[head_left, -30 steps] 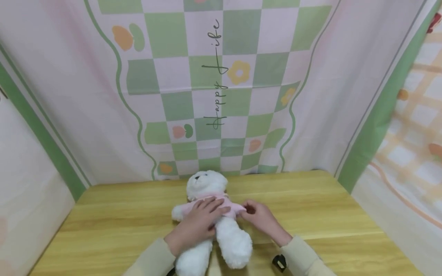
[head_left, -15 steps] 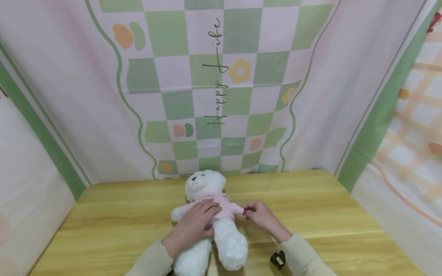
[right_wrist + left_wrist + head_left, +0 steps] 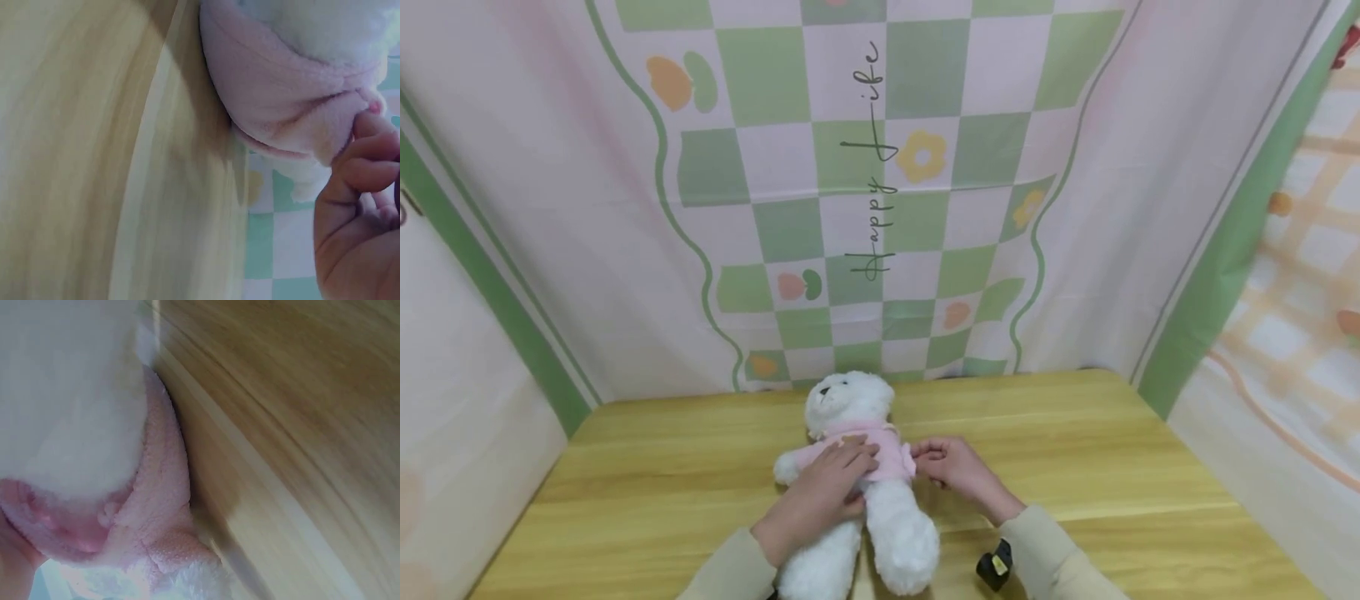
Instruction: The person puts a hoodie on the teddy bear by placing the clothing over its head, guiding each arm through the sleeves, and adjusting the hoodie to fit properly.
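Note:
A white plush bear (image 3: 901, 533) in a pink fleece top (image 3: 889, 454) lies on its back on the wooden table, head at the far edge. My left hand (image 3: 820, 492) rests across its belly, fingers laid over the front of the top. At the bear's side, my right hand (image 3: 962, 471) pinches the end of the pink sleeve (image 3: 331, 128) between thumb and fingertips. No white paw shows at that sleeve's end, while the paw (image 3: 786, 468) on the left sticks out. In the left wrist view, the hem of the top (image 3: 159, 469) hangs loose around white fur (image 3: 69, 394).
The wooden table (image 3: 1075, 450) ends at a hanging cloth (image 3: 917, 225) with green and white checks. More cloth (image 3: 1285, 317) hangs at the right side. A small black device (image 3: 994, 565) sits by the right sleeve cuff.
My right hand has moved slightly left, toward the bear's body, with the sleeve. The sleeve, which stuck out to the side, is now short and bunched. My left hand stays on the belly.

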### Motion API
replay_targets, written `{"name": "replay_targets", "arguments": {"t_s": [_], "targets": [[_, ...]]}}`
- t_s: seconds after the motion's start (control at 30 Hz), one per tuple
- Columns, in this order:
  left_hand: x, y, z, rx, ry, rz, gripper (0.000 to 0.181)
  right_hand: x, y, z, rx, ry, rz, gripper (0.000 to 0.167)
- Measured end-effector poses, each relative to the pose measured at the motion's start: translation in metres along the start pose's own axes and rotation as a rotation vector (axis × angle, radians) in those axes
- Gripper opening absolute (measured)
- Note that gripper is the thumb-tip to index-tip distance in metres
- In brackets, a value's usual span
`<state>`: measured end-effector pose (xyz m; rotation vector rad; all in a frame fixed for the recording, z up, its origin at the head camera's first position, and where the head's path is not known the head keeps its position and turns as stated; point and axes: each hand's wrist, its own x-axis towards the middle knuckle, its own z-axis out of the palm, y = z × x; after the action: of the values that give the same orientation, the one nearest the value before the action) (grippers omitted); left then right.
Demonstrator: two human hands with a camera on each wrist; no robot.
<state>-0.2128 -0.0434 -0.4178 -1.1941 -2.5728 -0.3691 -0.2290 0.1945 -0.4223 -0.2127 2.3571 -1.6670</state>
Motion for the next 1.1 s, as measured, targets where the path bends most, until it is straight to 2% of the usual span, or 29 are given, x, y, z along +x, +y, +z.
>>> {"name": "replay_targets", "arguments": {"t_s": [0.13,0.3,0.57,0.73,0.83,0.97,1.1], "targets": [[0.001,0.001,0.001,0.001,-0.031,-0.001,0.041,0.001,-0.002,0.002,-0.118,0.018,0.0,0.023],[0.001,0.001,0.001,0.017,-0.056,0.003,0.038,0.0,-0.005,0.005,-0.233,0.031,-0.036,0.034],[0.0,0.001,0.002,-0.01,-0.057,0.028,0.043,-0.001,-0.006,0.006,-0.12,-0.029,-0.05,0.018],[0.0,0.004,0.004,-0.002,-0.05,0.022,0.043,-0.003,-0.011,0.002,-0.195,0.007,-0.103,0.015],[0.0,0.005,0.003,-0.02,-0.061,0.007,0.041,-0.003,-0.011,-0.002,-0.193,0.01,-0.098,0.016],[0.0,0.005,0.002,-0.047,-0.082,-0.01,0.038,-0.003,-0.009,-0.004,-0.105,-0.009,-0.047,0.018],[0.0,0.004,0.004,-0.047,-0.085,-0.013,0.039,-0.005,-0.008,0.0,-0.058,-0.021,-0.034,0.022]]}}
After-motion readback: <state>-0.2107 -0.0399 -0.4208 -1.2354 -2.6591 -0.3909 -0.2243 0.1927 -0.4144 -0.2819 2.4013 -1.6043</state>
